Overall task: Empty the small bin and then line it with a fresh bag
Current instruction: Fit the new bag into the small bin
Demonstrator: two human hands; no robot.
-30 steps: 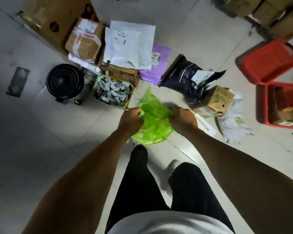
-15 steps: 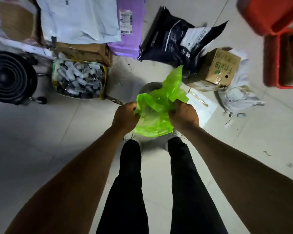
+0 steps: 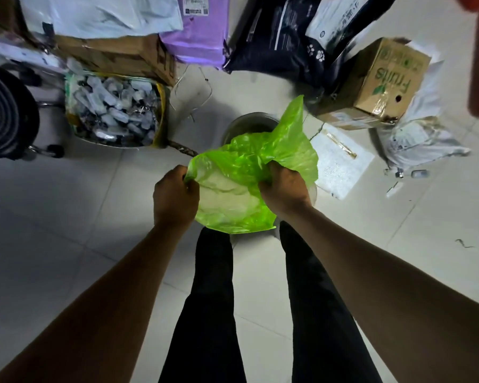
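Observation:
A bright green plastic bag (image 3: 241, 167) hangs between my two hands above the small metal bin (image 3: 246, 124). Only the bin's far rim and part of its inner wall show past the bag. My left hand (image 3: 174, 196) grips the bag's left edge with curled fingers. My right hand (image 3: 284, 189) grips the bag's right side, its fingers bunched in the plastic. The bag's mouth is spread partly open between the hands, and one corner sticks up toward the right.
Around the bin on the tiled floor lie a cardboard "Fruits" box (image 3: 379, 84), a black pouch (image 3: 288, 45), a purple parcel (image 3: 197, 31), a bag of small clear items (image 3: 114, 111) and a black wheeled stool (image 3: 6, 114). My legs (image 3: 210, 299) stand just behind the bin.
The view has dropped closer to the bin. My hands have pulled apart, spreading the green bag wider over the bin.

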